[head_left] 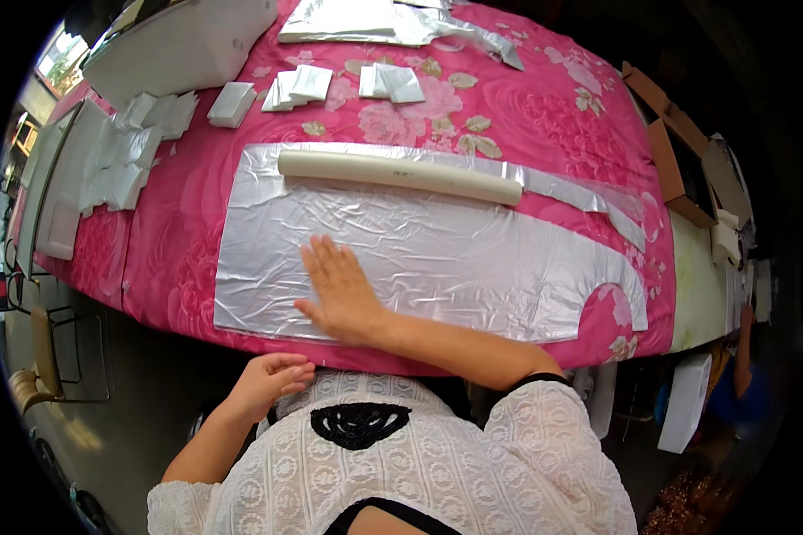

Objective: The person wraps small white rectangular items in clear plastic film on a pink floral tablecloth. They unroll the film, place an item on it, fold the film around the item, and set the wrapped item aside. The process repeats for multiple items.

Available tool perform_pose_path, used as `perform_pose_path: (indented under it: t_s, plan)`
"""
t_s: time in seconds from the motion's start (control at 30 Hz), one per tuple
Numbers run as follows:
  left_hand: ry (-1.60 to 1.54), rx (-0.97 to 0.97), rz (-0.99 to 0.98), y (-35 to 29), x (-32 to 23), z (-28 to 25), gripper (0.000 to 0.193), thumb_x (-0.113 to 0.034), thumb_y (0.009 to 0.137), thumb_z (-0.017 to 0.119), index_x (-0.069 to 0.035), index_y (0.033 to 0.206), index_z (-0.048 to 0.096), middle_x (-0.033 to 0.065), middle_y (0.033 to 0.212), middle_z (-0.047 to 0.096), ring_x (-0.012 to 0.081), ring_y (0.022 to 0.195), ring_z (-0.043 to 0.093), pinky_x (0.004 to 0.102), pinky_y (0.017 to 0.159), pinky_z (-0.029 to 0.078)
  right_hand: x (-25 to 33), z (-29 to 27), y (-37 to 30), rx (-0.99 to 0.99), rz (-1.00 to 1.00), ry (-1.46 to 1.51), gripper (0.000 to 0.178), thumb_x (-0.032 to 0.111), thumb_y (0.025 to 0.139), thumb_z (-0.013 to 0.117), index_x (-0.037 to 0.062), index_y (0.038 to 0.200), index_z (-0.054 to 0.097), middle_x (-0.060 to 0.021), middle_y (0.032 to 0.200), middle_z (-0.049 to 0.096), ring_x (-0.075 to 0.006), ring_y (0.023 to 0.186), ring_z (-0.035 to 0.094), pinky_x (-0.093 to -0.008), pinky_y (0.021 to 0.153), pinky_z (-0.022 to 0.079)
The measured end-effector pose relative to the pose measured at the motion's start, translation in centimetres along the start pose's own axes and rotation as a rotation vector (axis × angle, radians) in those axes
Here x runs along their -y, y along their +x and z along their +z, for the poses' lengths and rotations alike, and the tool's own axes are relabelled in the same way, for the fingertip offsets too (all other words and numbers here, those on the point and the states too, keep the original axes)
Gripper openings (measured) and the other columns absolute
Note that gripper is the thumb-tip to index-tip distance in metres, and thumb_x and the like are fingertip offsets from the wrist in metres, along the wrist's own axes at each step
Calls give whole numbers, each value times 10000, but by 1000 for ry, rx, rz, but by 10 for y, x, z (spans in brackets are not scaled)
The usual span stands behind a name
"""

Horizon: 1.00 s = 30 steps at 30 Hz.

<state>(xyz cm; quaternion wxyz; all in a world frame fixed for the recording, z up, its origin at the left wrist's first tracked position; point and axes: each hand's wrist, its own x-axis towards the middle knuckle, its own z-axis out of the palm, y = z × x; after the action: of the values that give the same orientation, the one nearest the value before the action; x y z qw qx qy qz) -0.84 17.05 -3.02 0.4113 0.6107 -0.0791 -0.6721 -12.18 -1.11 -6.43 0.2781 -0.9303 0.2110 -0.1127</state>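
- Here the off-white tube [401, 176] is lying along the far part of the silver foil-like sheet [419, 263], slightly aslant; its weight is probably keeping that wrinkled side down.
- The sheet is spreading mostly over the near side of the tube, flat on the pink floral tablecloth [187, 201], which is presumably giving the palm a broad, level surface.
- And the right hand [341, 290] is resting palm down on the sheet, on the near side of the tube's left half! Its fingers are stretching out open, slightly parted, gripping nothing; that flat pose is likely steadying the film or pressing its creases.
- The left hand [272, 382] is hanging back, well nearer the wearer than the tube's left end, by the table's front edge. Its fingers are curving loosely, closing on nothing visible; whether they are touching the cloth, I cannot tell.
- Off the tube's right end, a narrow silver strip [584, 193] is trailing outward.
- Beyond the tube, folded silver packets [299, 86] are sitting in small groups, while a larger heap of silver packets [120, 165] is spilling past its left end, seemingly parked out of the hands' way.
- Well off the tube's right end, an open cardboard box [682, 174] is standing, perhaps for storage.
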Motion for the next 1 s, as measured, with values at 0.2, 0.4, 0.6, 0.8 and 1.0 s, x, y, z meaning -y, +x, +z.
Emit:
perform_pose_path:
  t_s: [0.2, 0.4, 0.6, 0.8, 1.0]
  plan:
    - [-261, -178, 49, 6, 9, -4, 272, -160, 850, 614, 26, 1047, 581, 117, 968, 648, 170, 792, 628, 273, 653, 501, 65, 22, -19, 300, -131, 304, 632, 344, 915, 434, 6, 1397, 205, -233, 1468, 126, -376, 1379, 49, -493, 1102, 50]
    - [864, -335, 456, -5, -39, 9, 184, -46, 718, 680, 2, 895, 661, 102, 870, 674, 140, 760, 638, 252, 645, 482, 25, -32, 9, 87, -593, 44, 176, 150, 751, 624, 83, 903, 566, -139, 1267, 454, -331, 1311, 274, -533, 1078, 174]
    - [618, -464, 821, -3, -53, 14, 397, -19, 727, 662, -19, 1118, 589, 126, 1192, 579, 213, 1047, 580, 291, 797, 493, -58, -111, 99, -363, -184, 189, 124, 107, 715, 711, 78, 809, 634, -50, 724, 604, -244, 814, 571, -385, 888, 390]
    - [813, -277, 892, -1, -55, 19, 342, -19, 712, 665, -17, 1050, 607, 146, 1150, 593, 267, 1036, 587, 327, 837, 478, -210, -167, 173, -675, 627, 322, 258, 205, 774, 679, 28, 960, 654, -101, 846, 661, -166, 741, 606, -291, 681, 469]
    - [848, -303, 918, -3, -54, 18, 314, -3, 706, 658, -7, 1017, 612, 157, 1133, 597, 290, 1007, 597, 333, 860, 469, -190, -154, 166, -688, 766, -407, 406, 313, 742, 672, 78, 1071, 639, -165, 1106, 610, -280, 1030, 578, -374, 871, 446]
